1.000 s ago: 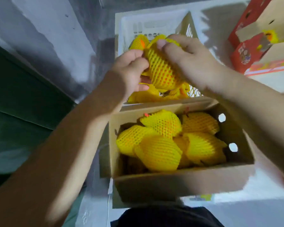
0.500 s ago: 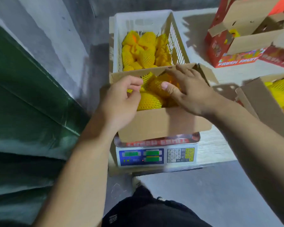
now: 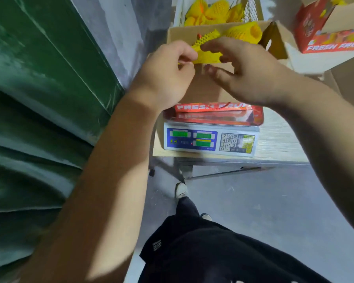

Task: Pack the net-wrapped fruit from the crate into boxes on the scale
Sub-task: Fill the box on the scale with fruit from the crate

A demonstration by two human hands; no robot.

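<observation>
Yellow net-wrapped fruit (image 3: 207,55) is pinched by left hand (image 3: 168,74) above the cardboard box (image 3: 204,86) on the scale (image 3: 211,139); right hand (image 3: 247,72) touches it with relaxed fingers.

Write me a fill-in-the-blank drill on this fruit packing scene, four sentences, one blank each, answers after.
1. The cardboard box stands on the ____.
2. The left hand pinches a fruit wrapped in ____ foam net.
3. The white crate stands on the ____ side of the cardboard box from the person.
4. The red carton at the upper right bears the words FRESH ____.

Missing words: scale; yellow; far; FRUIT
</observation>
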